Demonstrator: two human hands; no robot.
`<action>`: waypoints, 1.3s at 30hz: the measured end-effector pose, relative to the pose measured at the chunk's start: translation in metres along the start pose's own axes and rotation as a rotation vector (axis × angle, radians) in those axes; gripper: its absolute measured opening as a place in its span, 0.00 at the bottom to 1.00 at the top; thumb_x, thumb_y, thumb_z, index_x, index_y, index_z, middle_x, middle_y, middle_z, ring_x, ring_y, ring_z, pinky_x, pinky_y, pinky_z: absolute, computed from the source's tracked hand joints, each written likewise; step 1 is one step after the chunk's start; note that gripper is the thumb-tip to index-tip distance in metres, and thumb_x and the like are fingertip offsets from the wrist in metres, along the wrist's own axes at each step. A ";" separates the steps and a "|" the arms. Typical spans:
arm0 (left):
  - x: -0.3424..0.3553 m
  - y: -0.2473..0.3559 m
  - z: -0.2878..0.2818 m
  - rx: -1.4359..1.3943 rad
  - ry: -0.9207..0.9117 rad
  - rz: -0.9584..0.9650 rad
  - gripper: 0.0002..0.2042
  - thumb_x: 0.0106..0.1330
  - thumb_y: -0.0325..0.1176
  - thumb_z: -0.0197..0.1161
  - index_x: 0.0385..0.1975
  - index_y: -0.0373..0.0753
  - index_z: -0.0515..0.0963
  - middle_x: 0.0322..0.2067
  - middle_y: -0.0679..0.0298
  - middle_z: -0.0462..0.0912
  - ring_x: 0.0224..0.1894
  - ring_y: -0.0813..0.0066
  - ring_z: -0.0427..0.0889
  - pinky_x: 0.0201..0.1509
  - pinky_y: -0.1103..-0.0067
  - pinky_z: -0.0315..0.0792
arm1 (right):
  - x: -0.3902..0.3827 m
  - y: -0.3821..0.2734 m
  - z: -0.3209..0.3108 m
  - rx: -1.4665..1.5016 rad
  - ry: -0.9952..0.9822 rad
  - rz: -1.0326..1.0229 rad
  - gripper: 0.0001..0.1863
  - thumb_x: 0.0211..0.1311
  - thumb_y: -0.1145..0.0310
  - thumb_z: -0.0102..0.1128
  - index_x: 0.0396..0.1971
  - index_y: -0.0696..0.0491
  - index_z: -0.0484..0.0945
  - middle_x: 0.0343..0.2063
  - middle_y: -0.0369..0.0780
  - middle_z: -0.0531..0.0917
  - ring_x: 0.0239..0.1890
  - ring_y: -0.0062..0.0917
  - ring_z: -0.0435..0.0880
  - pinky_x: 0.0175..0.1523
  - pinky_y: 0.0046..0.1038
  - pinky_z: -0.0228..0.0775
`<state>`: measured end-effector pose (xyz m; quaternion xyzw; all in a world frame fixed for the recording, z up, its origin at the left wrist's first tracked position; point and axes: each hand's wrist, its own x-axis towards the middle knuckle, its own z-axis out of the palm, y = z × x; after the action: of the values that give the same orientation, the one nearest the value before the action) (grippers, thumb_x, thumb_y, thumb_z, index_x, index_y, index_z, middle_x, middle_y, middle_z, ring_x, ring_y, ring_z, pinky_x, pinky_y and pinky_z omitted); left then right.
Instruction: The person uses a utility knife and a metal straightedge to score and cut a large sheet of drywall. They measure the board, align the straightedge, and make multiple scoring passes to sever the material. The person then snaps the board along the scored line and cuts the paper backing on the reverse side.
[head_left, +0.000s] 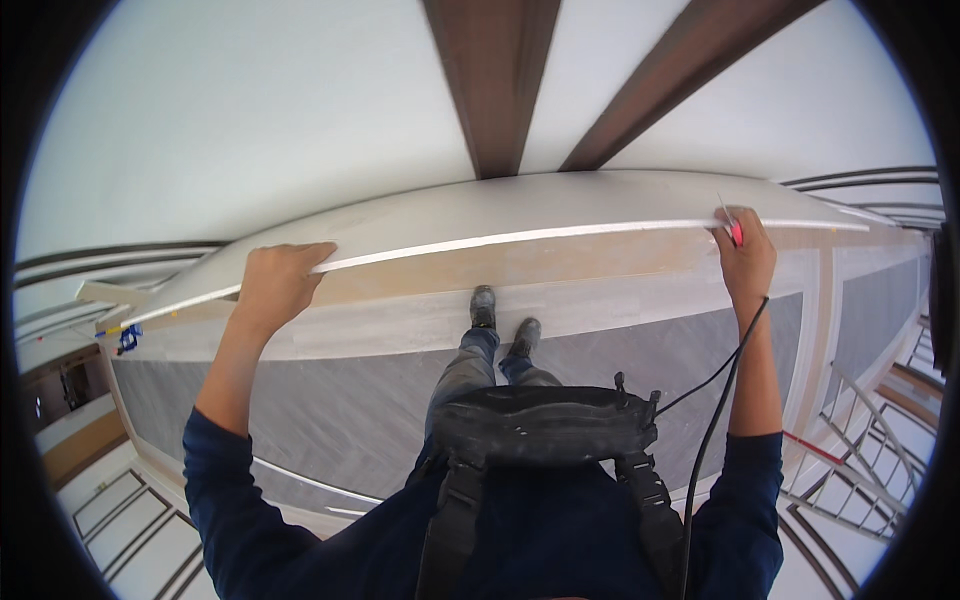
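Observation:
A long, thin white strip (500, 238) runs left to right in front of me, along the edge of a broad pale surface (600, 195). My left hand (278, 285) is closed on the strip at its left part, with a finger stretched along the pale surface. Toward the right part, my right hand (746, 250) is closed around a small tool with a bright pink end (738, 232); a thin pointed piece sticks up from the fist. The tool's exact kind is hard to make out. That hand also touches the strip.
A blue clamp-like piece (128, 338) sits by the strip's left end. Two dark brown beams (495, 80) meet the pale surface's far side. Metal ladder-like framing (860, 460) stands at right. Grey flooring (330, 400) lies below. A black cable (708, 440) hangs beside my right forearm.

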<state>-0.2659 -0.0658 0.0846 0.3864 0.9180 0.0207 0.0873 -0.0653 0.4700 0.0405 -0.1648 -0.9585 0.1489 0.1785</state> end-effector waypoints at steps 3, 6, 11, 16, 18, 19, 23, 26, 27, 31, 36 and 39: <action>0.017 0.000 -0.005 0.044 0.002 -0.021 0.13 0.55 0.28 0.69 0.42 0.43 0.85 0.35 0.59 0.88 0.34 0.58 0.85 0.37 0.68 0.77 | 0.009 0.005 0.000 0.007 0.018 -0.035 0.12 0.55 0.66 0.71 0.37 0.50 0.79 0.36 0.36 0.83 0.36 0.38 0.83 0.38 0.34 0.75; 0.024 -0.009 -0.010 0.051 0.014 -0.054 0.12 0.58 0.31 0.68 0.42 0.43 0.85 0.37 0.57 0.87 0.37 0.56 0.85 0.40 0.67 0.77 | 0.021 0.008 0.009 -0.005 0.088 -0.061 0.14 0.55 0.62 0.72 0.39 0.49 0.80 0.38 0.36 0.84 0.37 0.37 0.84 0.39 0.33 0.76; 0.045 0.004 -0.016 0.027 -0.007 -0.154 0.11 0.60 0.34 0.68 0.42 0.43 0.85 0.37 0.56 0.87 0.40 0.53 0.85 0.44 0.66 0.77 | 0.022 -0.003 0.029 0.222 0.400 -0.075 0.17 0.56 0.64 0.71 0.45 0.50 0.81 0.45 0.35 0.84 0.38 0.34 0.84 0.41 0.31 0.77; 0.068 0.030 -0.002 0.129 -0.039 -0.073 0.11 0.61 0.36 0.68 0.42 0.43 0.85 0.36 0.53 0.87 0.38 0.52 0.86 0.43 0.65 0.78 | -0.029 0.021 0.050 0.503 0.799 0.557 0.12 0.63 0.65 0.64 0.39 0.57 0.76 0.37 0.40 0.81 0.31 0.26 0.80 0.37 0.28 0.75; 0.067 0.036 0.005 0.111 0.016 0.008 0.11 0.61 0.37 0.68 0.42 0.43 0.85 0.34 0.52 0.87 0.36 0.51 0.86 0.40 0.64 0.78 | -0.057 0.063 0.100 0.664 0.930 0.995 0.11 0.66 0.65 0.60 0.37 0.58 0.73 0.30 0.40 0.78 0.25 0.23 0.76 0.31 0.28 0.73; 0.069 0.041 0.006 0.093 0.032 0.005 0.12 0.61 0.37 0.68 0.42 0.42 0.85 0.33 0.52 0.86 0.35 0.51 0.86 0.39 0.64 0.78 | -0.064 0.072 0.116 0.949 0.907 1.164 0.11 0.68 0.65 0.58 0.35 0.56 0.70 0.26 0.38 0.75 0.23 0.21 0.75 0.27 0.26 0.71; 0.081 0.048 0.008 0.109 0.042 0.045 0.11 0.62 0.35 0.67 0.41 0.39 0.84 0.29 0.49 0.86 0.31 0.48 0.86 0.35 0.63 0.78 | -0.087 0.120 0.180 1.526 0.996 1.337 0.07 0.71 0.66 0.49 0.41 0.53 0.67 0.24 0.36 0.72 0.20 0.22 0.73 0.23 0.26 0.70; 0.057 0.053 0.012 0.220 -0.017 -0.006 0.10 0.59 0.33 0.66 0.40 0.38 0.84 0.27 0.48 0.85 0.30 0.46 0.85 0.36 0.61 0.78 | -0.091 0.117 0.203 1.659 0.950 1.423 0.07 0.71 0.68 0.46 0.45 0.51 0.67 0.26 0.38 0.73 0.21 0.24 0.74 0.22 0.30 0.72; 0.057 0.051 0.012 0.238 -0.045 -0.017 0.10 0.59 0.32 0.66 0.39 0.38 0.84 0.27 0.48 0.85 0.30 0.45 0.85 0.36 0.60 0.78 | -0.087 0.122 0.208 1.680 0.907 1.459 0.07 0.72 0.68 0.46 0.46 0.50 0.67 0.27 0.38 0.73 0.22 0.25 0.75 0.22 0.31 0.73; 0.065 0.038 0.005 0.274 -0.153 -0.010 0.10 0.56 0.30 0.65 0.38 0.37 0.84 0.27 0.47 0.85 0.30 0.44 0.84 0.37 0.57 0.77 | -0.057 0.179 0.248 1.653 0.926 1.430 0.09 0.71 0.68 0.46 0.48 0.50 0.65 0.28 0.39 0.74 0.21 0.26 0.75 0.22 0.34 0.74; 0.037 0.056 -0.028 0.427 -0.519 -0.403 0.19 0.64 0.35 0.61 0.48 0.26 0.79 0.44 0.39 0.84 0.49 0.42 0.83 0.53 0.62 0.74 | -0.027 0.268 0.226 1.659 0.860 1.346 0.12 0.69 0.69 0.50 0.49 0.52 0.64 0.28 0.39 0.74 0.21 0.25 0.75 0.22 0.33 0.74; 0.003 -0.024 -0.018 0.547 -0.586 -0.419 0.23 0.65 0.44 0.61 0.48 0.28 0.80 0.45 0.39 0.83 0.51 0.42 0.81 0.57 0.60 0.72 | -0.003 0.346 0.269 1.447 0.915 1.254 0.11 0.68 0.70 0.51 0.46 0.55 0.66 0.28 0.40 0.75 0.22 0.26 0.76 0.22 0.34 0.74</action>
<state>-0.2877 -0.0799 0.0995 0.1905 0.8846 -0.3513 0.2405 -0.0767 0.7194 -0.3193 -0.5247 -0.2268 0.6732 0.4691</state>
